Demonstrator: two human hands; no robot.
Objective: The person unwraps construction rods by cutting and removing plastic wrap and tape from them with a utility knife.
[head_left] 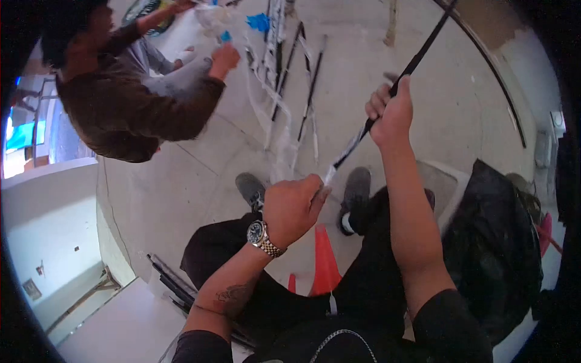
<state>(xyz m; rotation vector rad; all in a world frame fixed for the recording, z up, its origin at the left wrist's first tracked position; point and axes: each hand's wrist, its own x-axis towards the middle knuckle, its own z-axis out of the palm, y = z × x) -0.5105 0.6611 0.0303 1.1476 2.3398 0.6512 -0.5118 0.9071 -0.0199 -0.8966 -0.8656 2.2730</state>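
Note:
My right hand [392,112] is closed around a long black strip [423,48] that runs up and to the right across the floor view. My left hand [293,206], with a metal watch on its wrist, pinches the white film [330,175] at the strip's lower end. The strip slants between both hands, above my grey shoes [357,187].
Another person in a brown top [139,103] crouches at the upper left, hands on white wrapping [266,103]. Several more black strips [311,85] lie on the concrete floor. An orange cone [325,263] stands between my legs, a black bag [493,242] at the right, dark rails [172,281] at the lower left.

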